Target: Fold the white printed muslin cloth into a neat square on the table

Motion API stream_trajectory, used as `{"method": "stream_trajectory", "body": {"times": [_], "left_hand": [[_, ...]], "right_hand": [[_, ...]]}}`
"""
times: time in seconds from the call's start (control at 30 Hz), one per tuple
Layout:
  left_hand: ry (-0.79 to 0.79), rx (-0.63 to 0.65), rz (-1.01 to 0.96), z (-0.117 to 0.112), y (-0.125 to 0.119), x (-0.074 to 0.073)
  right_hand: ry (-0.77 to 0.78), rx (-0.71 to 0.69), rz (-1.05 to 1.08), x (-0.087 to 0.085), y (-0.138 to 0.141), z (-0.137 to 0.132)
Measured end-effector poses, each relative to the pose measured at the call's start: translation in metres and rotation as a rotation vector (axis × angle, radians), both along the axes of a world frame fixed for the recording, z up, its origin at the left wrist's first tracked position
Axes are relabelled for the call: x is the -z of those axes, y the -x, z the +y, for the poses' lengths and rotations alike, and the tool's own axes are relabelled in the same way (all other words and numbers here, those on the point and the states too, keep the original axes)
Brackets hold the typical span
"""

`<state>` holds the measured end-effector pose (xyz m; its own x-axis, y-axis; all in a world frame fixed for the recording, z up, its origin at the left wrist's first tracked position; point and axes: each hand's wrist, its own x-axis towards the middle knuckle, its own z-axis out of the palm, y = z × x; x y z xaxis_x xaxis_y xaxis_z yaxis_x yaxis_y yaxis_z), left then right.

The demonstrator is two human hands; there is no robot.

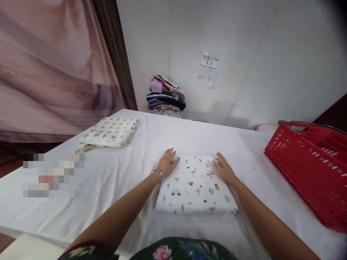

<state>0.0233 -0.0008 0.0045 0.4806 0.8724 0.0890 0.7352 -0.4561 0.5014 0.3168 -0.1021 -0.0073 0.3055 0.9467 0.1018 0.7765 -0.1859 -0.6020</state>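
Observation:
A white cloth printed with flamingos, cacti and rainbows [193,186] lies folded into a flat rectangle in front of me. My left hand [167,162] rests at its far left corner, fingers stretched forward and slightly apart. At the far right corner lies my right hand [224,169], its fingers also extended, the thumb touching the cloth's edge. Neither hand grips the fabric. Farther off to the left, a second folded cloth [111,131] with small grey and yellow motifs lies on the white-covered table [189,135].
A red plastic basket [303,162] with a metal handle stands at the right. Beyond the table's far edge rises a stack of folded fabrics [166,97]. Handwritten paper notes [209,60] hang on the wall. A pink curtain [51,72] borders the left side.

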Motion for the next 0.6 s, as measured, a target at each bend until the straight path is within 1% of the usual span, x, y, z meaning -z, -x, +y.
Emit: {"method": "stream_trajectory", "body": {"times": [0.07,0.13,0.23,0.33,0.4,0.47,0.53,0.6], "left_hand": [[0.041,-0.103,-0.032,0.004,0.005,-0.002],[0.127,-0.171,-0.016,0.01,0.008,-0.005],[0.204,-0.191,0.046,0.02,0.007,-0.012],[0.22,-0.19,0.072,0.029,0.003,-0.016],[0.224,-0.197,0.073,0.031,0.003,-0.017],[0.231,-0.219,0.071,0.03,0.005,-0.016],[0.257,-0.255,0.063,0.025,0.009,-0.015],[0.293,-0.282,0.043,0.019,0.012,-0.013]], "right_hand": [[0.005,0.125,0.134,0.006,-0.004,-0.016],[0.044,0.177,0.214,0.008,-0.005,-0.033],[0.112,0.179,0.229,0.007,-0.001,-0.054],[0.153,0.151,0.166,0.003,0.006,-0.063],[0.163,0.14,0.151,0.002,0.007,-0.061],[0.176,0.133,0.183,-0.001,0.003,-0.053],[0.158,0.108,0.212,-0.006,-0.007,-0.039],[0.088,0.06,0.207,-0.014,-0.021,-0.02]]}}
